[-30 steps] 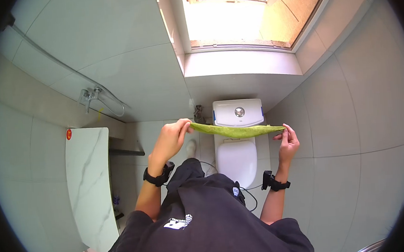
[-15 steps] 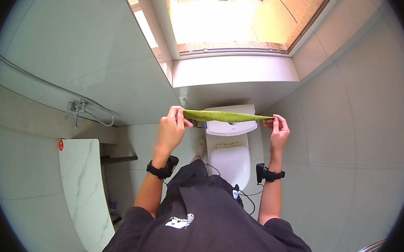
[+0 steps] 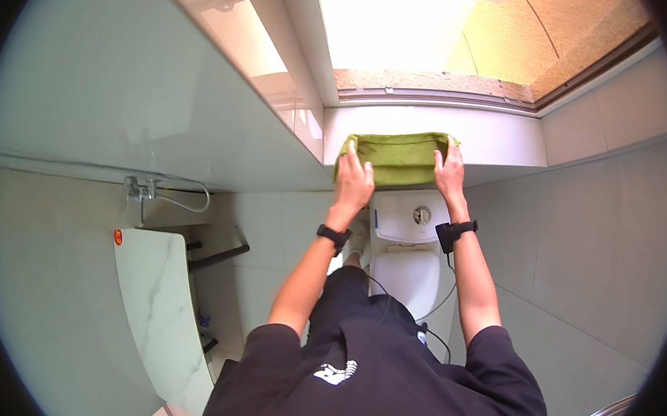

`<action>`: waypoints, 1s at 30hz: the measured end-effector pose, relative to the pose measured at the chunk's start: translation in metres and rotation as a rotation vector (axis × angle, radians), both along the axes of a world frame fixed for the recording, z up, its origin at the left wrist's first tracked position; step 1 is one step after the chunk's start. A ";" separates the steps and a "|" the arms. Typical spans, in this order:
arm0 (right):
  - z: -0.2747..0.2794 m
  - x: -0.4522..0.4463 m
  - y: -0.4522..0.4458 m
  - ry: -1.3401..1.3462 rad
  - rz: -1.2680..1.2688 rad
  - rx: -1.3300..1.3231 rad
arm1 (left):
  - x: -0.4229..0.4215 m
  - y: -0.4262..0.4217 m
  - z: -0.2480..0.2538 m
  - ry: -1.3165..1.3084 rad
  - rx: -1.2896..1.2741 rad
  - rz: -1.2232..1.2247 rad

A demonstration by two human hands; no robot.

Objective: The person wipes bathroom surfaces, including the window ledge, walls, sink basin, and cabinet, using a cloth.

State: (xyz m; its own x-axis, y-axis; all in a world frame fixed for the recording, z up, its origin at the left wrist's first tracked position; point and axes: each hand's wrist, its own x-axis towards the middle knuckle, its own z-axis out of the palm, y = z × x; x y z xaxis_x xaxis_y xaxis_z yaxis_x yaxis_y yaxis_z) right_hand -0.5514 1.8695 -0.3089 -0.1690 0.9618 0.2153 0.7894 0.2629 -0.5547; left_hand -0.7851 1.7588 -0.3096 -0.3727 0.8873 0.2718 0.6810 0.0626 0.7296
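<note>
A green cloth point(image 3: 403, 159) is spread wide between my hands at the front edge of the white windowsill point(image 3: 514, 140), partly over the sill and hanging down its face. My left hand point(image 3: 354, 178) grips its left end, with the fingers pointing up toward the top corner. At the right end, my right hand point(image 3: 450, 172) holds the other side in the same way. The fingertips lie partly against the fabric, and the cloth sags a little between them. Each wrist wears a black strap.
Below the sill stands a white toilet point(image 3: 404, 276) with a round flush button point(image 3: 422, 215) on its tank. An open window point(image 3: 414, 40) is above. To the left are a shower mixer point(image 3: 140, 189) and a marble-patterned counter point(image 3: 158, 305). A black cable point(image 3: 442, 343) hangs near my waist.
Both hands have moved forward and up with the cloth, from over the toilet tank to the windowsill. The cloth went from a narrow strip to a broader spread. The view shifted too.
</note>
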 end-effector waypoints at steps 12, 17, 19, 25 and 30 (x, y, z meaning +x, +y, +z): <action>-0.056 -0.118 0.054 -0.391 0.158 0.242 | -0.028 0.105 -0.054 0.482 -0.155 0.161; -0.037 -0.110 0.067 -0.270 0.283 0.206 | -0.018 0.110 -0.061 0.561 -0.103 -0.040; -0.037 -0.091 0.074 -0.250 0.237 0.241 | 0.002 0.116 -0.048 0.453 -0.241 -0.200; -0.033 0.013 0.118 -0.331 0.159 0.184 | 0.090 0.171 -0.037 0.413 -0.194 -0.489; -0.034 0.125 0.154 -0.428 0.024 0.146 | 0.195 0.222 -0.047 0.390 -0.070 -0.612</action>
State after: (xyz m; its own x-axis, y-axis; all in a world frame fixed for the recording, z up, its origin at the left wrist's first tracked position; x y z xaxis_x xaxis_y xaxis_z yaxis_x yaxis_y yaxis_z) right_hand -0.4267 2.0234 -0.3426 -0.2939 0.9214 0.2544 0.9326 0.3348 -0.1351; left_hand -0.5898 1.9808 -0.3567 0.3084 0.9258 0.2186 0.8184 -0.3753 0.4351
